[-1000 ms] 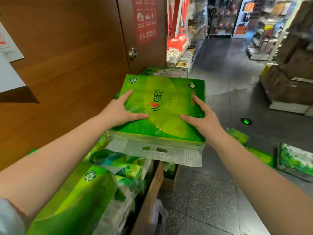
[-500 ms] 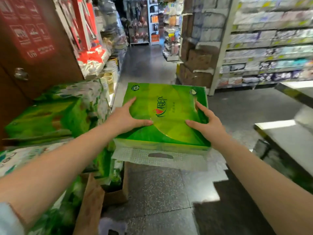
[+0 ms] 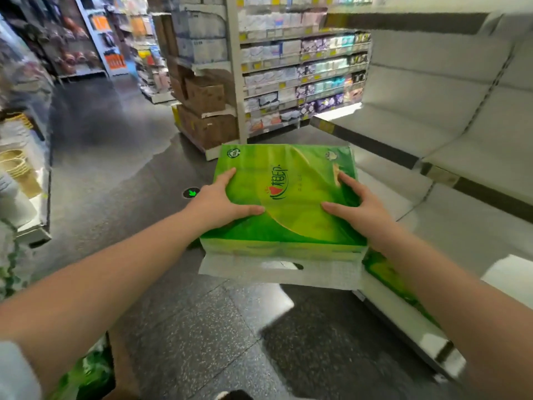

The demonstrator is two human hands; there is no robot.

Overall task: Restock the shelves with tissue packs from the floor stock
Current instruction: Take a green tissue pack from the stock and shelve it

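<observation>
A flat green tissue pack (image 3: 288,197) with a white perforated handle flap hangs in mid-air in front of me, held between both hands. My left hand (image 3: 222,202) grips its left edge, thumb lying across the top face. On the right edge my right hand (image 3: 356,210) grips the same way, thumb on top. The fingers under the pack are hidden. White shelves (image 3: 450,131) stand bare to the right, and another green pack (image 3: 389,278) lies on the lowest shelf under my right forearm.
Dark speckled floor (image 3: 202,327) stretches ahead with a green arrow marker (image 3: 191,193). Brown cartons (image 3: 206,111) are stacked at the end of a stocked shelf unit (image 3: 302,73). Green packs (image 3: 86,376) sit at the bottom left. Baskets (image 3: 17,166) stand at left.
The view has swung right, away from the floor stock and the wooden door, toward the white shelves. Both hands keep the same hold on the pack, which has travelled right with them.
</observation>
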